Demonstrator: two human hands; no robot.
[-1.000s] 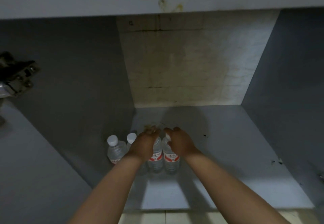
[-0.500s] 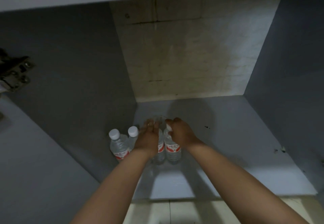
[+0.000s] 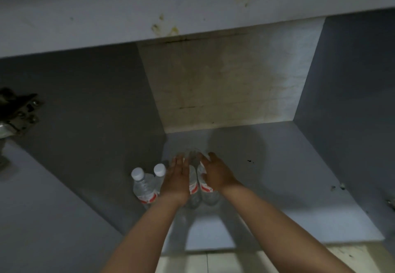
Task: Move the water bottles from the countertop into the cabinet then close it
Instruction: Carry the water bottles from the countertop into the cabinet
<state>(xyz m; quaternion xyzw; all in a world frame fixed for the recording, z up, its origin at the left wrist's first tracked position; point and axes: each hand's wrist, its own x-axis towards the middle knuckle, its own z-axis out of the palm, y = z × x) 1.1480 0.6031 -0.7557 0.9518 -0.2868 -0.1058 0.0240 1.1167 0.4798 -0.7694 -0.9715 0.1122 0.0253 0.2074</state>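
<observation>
Several clear water bottles with white caps and red labels stand upright on the floor of the open grey cabinet (image 3: 277,176), near its left wall. Two of them (image 3: 142,184) (image 3: 159,170) stand free at the left. Two more (image 3: 193,184) (image 3: 204,187) stand side by side to their right, their tops hidden under my hands. My left hand (image 3: 177,178) lies over the left one of that pair with its fingers straight and apart. Over the right one of the pair my right hand (image 3: 215,174) hovers with loosened, spread fingers.
The cabinet door (image 3: 42,219) stands swung out at the left, with a metal hinge (image 3: 19,110) on the side wall. A stained pale panel (image 3: 149,5) runs across above the opening. A stained tile wall (image 3: 224,84) forms the cabinet's back. Floor tiles (image 3: 213,262) lie below the front edge.
Both hands were closed around the tops of the two right bottles; now their fingers have spread and let go. The view has tilted down a little.
</observation>
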